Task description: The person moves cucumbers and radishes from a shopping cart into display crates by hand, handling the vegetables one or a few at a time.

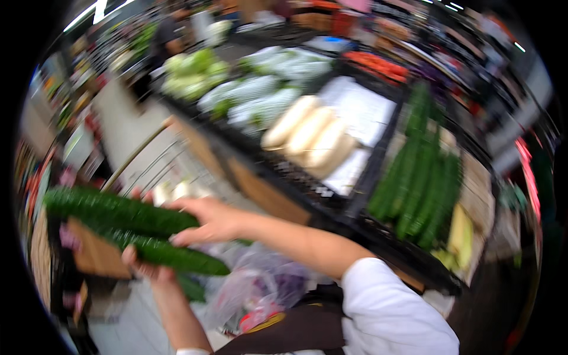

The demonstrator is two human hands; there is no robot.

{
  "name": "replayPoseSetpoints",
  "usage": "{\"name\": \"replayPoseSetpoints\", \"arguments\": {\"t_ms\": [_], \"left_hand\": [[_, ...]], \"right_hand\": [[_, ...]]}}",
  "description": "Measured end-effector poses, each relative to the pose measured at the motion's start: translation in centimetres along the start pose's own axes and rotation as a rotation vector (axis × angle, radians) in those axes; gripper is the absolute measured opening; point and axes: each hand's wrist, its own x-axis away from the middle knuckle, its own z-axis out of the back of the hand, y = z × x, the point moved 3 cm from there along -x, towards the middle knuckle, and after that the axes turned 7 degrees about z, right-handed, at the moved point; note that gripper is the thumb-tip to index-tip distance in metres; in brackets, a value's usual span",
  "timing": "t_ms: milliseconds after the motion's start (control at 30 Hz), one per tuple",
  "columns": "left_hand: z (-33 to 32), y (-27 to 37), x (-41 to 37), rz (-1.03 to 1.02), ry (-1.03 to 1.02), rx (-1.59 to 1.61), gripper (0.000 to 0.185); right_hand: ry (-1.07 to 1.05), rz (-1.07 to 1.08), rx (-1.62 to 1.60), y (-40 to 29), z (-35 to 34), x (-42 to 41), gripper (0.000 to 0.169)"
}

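Observation:
My left hand (153, 268) supports long dark green cucumbers (120, 211) from below, its thumb and fingers around the lower cucumber (177, 255). From the other side my right hand (211, 219) lies over them, fingers spread across the upper one. The cucumbers sit side by side, slanting across the left of the view above a wire shopping cart (151, 171). Below them, a clear plastic bag (253, 284) with purple produce rests close to my dark apron (293, 330). Another green piece (191, 286) shows partly under my left wrist. Motion blur softens the details.
A black-edged produce stand runs along the right, with a crate of cucumbers (412, 191), white radishes (313, 133), net-wrapped vegetables (262, 100), lettuce (195, 73) and carrots (375, 66). Yellow corn (461, 230) lies beside the cucumbers. A person (166, 37) stands at the far left.

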Motion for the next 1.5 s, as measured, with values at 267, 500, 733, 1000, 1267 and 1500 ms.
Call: {"name": "replayPoseSetpoints", "arguments": {"t_ms": [267,500,733,1000,1267,1500], "left_hand": [[-5.9,-7.0,-0.8,0.142,-0.158,-0.004,0.061],[-13.2,-16.7,-5.0,0.082,-0.061,-0.004,0.034],[-19.9,-25.9,-7.9,0.138,-0.143,-0.035,0.037],[-21.7,-31.3,-9.3,0.196,-0.087,-0.101,0.038],[-22.2,-35.4,-11.2,0.259,-0.103,-0.026,0.033],[-22.2,-37.8,-11.6,0.31,-0.05,0.002,0.037]], "right_hand": [[0.46,-0.146,-0.269,-6.9,11.9,15.8,0.05],[1.056,0.09,0.303,-19.8,35.0,32.1,0.036],[0.829,-0.493,1.794,-30.9,52.5,44.7,0.038],[0.131,-0.844,2.414,-24.8,62.7,52.0,0.02],[-0.236,-0.859,2.096,-13.6,67.2,56.3,0.015],[-0.493,-1.21,1.831,-11.5,69.2,57.5,0.031]]}}
